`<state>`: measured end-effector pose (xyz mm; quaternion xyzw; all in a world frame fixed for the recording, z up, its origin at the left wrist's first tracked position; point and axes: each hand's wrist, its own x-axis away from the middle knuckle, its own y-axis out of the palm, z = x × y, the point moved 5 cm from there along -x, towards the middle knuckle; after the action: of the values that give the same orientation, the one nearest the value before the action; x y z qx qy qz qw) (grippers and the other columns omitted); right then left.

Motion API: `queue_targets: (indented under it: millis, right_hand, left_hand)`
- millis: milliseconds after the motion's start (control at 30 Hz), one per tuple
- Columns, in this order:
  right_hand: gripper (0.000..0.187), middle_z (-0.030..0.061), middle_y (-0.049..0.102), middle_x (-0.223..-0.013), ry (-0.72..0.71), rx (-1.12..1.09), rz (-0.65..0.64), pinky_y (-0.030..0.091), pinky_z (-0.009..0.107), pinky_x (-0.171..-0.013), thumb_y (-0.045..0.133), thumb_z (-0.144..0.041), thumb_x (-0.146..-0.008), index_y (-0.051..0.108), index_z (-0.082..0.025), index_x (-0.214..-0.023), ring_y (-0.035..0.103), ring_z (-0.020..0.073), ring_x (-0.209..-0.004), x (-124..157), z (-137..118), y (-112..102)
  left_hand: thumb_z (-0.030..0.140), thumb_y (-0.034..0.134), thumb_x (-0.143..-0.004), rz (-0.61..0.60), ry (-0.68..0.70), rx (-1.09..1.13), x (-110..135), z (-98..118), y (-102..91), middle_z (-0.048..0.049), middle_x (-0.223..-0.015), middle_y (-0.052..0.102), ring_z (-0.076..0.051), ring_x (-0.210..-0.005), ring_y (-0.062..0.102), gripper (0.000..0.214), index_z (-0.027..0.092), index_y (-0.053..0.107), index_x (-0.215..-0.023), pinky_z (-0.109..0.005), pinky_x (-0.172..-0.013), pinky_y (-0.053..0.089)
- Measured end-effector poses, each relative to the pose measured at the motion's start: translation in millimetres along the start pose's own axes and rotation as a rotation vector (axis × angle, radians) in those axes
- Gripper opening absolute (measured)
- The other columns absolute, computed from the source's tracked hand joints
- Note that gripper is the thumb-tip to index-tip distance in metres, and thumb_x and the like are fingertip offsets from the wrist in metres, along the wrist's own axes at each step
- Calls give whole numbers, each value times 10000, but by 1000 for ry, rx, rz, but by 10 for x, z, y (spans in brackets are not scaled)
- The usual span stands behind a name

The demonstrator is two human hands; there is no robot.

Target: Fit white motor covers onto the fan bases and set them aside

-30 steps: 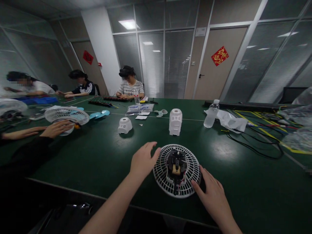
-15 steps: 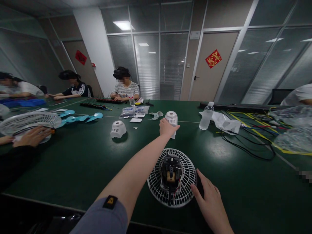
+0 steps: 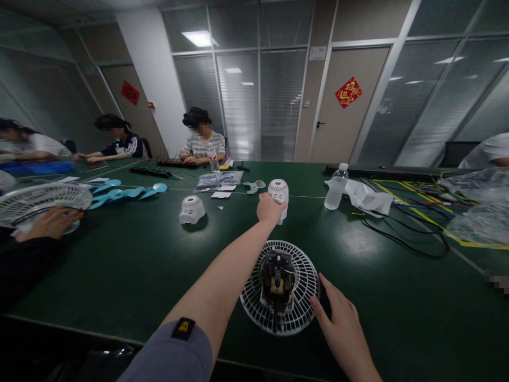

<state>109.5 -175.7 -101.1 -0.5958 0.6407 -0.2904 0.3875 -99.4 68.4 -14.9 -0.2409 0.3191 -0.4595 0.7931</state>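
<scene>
Motor cover [image 3: 279, 189], white and upright, stood on the far side of the fan grille [image 3: 305, 286] on the green counter [image 3: 139, 249], where our left hand [image 3: 269, 208] wrapped its fingers round its lower half. Our right hand [image 3: 338, 324], fingers loosely spread, rested touching the grille's near right rim.

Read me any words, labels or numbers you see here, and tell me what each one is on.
Nothing reads clearly.
Red diamond paper on the door: gold characters, too blurred.
Plate above the door: too small.
Sleeve patch: yellow mark, unreadable.
</scene>
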Motion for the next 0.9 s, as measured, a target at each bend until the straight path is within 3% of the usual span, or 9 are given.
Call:
queue_targets:
  millis: [467,733,900]
  right_hand:
    - [617,127,553,-1464,-7,-8,-3,377,538,-1112,383,-536,-969,459,-176,-1464,494,313,-1366,-5,-1,-3]
    - [634,137,543,-1472,-1,-14,-15,370,540,-1117,381,-543,-965,464,-153,-1457,488,310,-1371,-5,-2,6]
    - [615,129,556,-1462,-5,-11,-5,375,535,-1111,386,-537,-964,473,-173,-1452,495,306,-1365,-3,-7,1]
  left_hand:
    - [557,732,-750,21,31,-71,13,-54,-100,-177,-1313,528,-301,-1074,650,656,174,480,-1220,-367,-801,555]
    - [557,802,-674,1,-17,-21,25,-79,65,-202,-1335,505,-320,-1233,559,877,143,387,-1326,-390,-936,522]
    - [453,805,-708,-14,-24,7,32,-106,129,-193,-1292,545,-299,-1198,592,706,142,467,-1243,-362,-928,516]
